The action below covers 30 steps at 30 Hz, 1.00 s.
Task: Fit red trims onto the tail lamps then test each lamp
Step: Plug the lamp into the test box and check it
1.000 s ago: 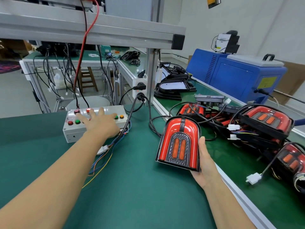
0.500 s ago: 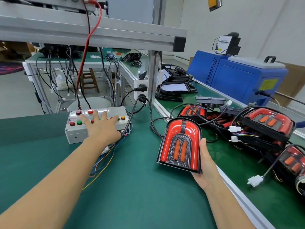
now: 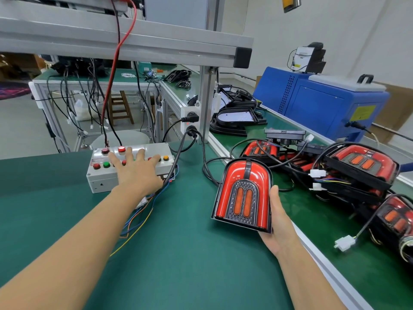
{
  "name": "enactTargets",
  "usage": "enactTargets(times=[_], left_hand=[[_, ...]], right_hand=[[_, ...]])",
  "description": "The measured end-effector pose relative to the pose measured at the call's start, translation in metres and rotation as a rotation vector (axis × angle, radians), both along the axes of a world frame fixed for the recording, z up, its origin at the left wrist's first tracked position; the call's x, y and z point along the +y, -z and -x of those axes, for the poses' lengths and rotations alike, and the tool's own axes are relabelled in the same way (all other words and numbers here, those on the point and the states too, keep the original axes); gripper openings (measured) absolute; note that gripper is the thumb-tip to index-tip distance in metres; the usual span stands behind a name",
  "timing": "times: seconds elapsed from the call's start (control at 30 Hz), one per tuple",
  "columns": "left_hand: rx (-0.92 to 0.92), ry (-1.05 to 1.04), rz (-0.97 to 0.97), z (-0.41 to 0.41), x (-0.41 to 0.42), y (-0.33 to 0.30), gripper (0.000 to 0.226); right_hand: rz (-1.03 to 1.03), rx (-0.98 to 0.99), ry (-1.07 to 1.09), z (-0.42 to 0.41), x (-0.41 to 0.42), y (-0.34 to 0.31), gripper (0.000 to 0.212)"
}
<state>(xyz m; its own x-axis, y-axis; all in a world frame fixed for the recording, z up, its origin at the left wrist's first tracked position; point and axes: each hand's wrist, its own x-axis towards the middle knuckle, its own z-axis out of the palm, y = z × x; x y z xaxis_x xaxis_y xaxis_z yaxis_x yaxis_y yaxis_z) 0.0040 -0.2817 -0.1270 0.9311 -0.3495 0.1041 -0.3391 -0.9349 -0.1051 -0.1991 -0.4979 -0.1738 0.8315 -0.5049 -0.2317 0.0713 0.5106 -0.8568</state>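
The arch-shaped red tail lamp with a black frame stands over the green tabletop, held from the right side and from below by the right hand. Its long axis runs away from the person, a little tilted; the rounded end points to the far side, the flat end is near the person, and the red face looks up toward the camera. The thumb of this hand lies along the right edge of the lamp; the other fingers are hidden behind it, so the full grip is not visible.

The left hand lies flat with spread, straight fingers on the grey control box with red, green and yellow buttons. Which button it presses cannot be told, because the fingers cover several of them. One red button in the back row is lit.

On the right, more red tail lamps with cables lie in a pile; the nearest one is cut off by the picture edge.
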Motion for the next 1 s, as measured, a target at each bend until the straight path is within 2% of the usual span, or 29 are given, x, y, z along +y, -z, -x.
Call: enactTargets(times=[0.3,0.6,1.0], left_hand=[[-0.008,-0.002,-0.022,0.000,0.000,-0.001,0.064],[-0.054,0.012,-0.105,-0.004,-0.006,-0.010,0.053],[-0.053,0.009,-0.088,-0.002,-0.006,-0.009,0.054]], right_hand=[[-0.012,-0.015,0.011,0.000,0.000,0.000,0.061],[0.010,-0.031,-0.006,0.002,0.002,-0.001,0.061],[0.018,-0.010,-0.001,0.003,0.002,-0.001,0.063]])
